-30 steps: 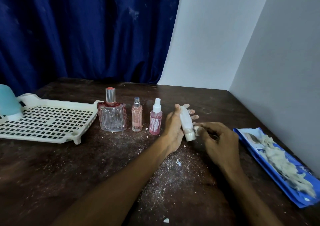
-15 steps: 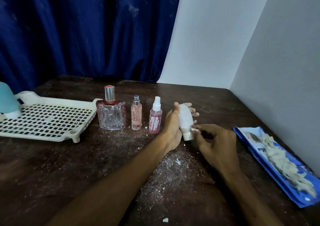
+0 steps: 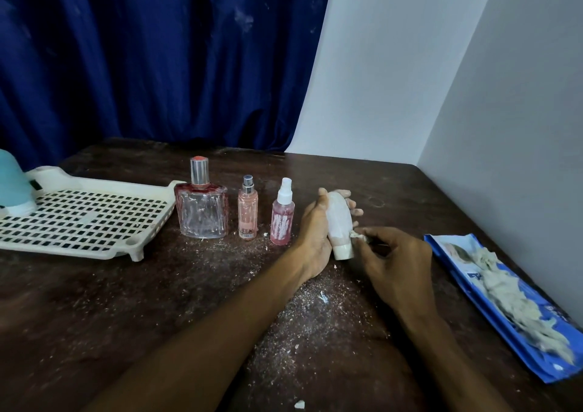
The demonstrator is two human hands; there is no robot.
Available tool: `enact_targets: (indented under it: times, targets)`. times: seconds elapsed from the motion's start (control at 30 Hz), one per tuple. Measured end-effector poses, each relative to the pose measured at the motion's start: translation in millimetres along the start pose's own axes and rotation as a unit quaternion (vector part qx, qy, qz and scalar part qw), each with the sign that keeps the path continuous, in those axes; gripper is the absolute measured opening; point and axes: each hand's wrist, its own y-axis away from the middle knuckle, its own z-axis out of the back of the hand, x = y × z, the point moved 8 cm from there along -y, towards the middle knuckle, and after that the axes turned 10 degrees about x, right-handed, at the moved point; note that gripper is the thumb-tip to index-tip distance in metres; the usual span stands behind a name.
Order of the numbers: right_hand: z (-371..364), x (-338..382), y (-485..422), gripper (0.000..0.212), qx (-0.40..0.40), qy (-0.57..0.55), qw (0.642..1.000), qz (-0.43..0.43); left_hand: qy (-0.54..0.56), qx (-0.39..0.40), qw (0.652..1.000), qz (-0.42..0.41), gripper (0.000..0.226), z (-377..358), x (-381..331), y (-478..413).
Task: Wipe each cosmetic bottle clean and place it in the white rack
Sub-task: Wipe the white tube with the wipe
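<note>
My left hand [image 3: 315, 231] grips a white tube bottle [image 3: 340, 222], cap end pointing toward me, just above the table. My right hand [image 3: 394, 263] pinches a small scrap of wipe [image 3: 358, 236] against the tube near its cap. Three dusty bottles stand in a row to the left: a pink spray bottle [image 3: 282, 219], a slim pink perfume bottle [image 3: 247, 211] and a square glass perfume bottle [image 3: 202, 206]. The white rack [image 3: 79, 219] lies at the far left with a teal bottle [image 3: 12, 187] standing on it.
A blue wipes packet [image 3: 467, 269] with crumpled used wipes [image 3: 511, 301] on it lies along the right wall. White dust and crumbs cover the dark wooden table [image 3: 157, 301]. A blue curtain hangs behind, and grey walls close the right side.
My right hand has moved in from beside the cap and now presses the wipe scrap onto the tube's lower side. The left hand has shifted the tube slightly.
</note>
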Motion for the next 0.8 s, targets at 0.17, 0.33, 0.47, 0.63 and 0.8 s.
enact_targets:
  times: [0.17, 0.33, 0.47, 0.63, 0.8]
  targets:
    - [-2.7, 9.7, 1.3, 0.014, 0.009, 0.001, 0.999, 0.044, 0.009, 0.0, 1.0, -0.011, 0.049, -1.7, -3.3, 1.0]
    - [-3.7, -6.0, 2.1, 0.012, 0.028, -0.009, 0.999, -0.02, -0.006, 0.005, 1.0, -0.015, 0.049, -2.7, -3.3, 2.4]
    - [-4.3, 0.7, 0.3, 0.013, 0.027, -0.015, 0.999, 0.01, -0.001, 0.005, 1.0, -0.014, 0.05, -2.2, -5.4, 2.7]
    - [-4.8, 5.2, 2.3, 0.032, 0.027, -0.031, 0.999, 0.027, 0.033, 0.005, 0.999, 0.005, 0.049, -2.8, -4.1, 4.2]
    - [-10.3, -4.6, 2.3, 0.024, 0.025, -0.045, 0.999, -0.003, 0.015, 0.001, 1.0, -0.011, 0.048, 2.7, -4.1, 2.5]
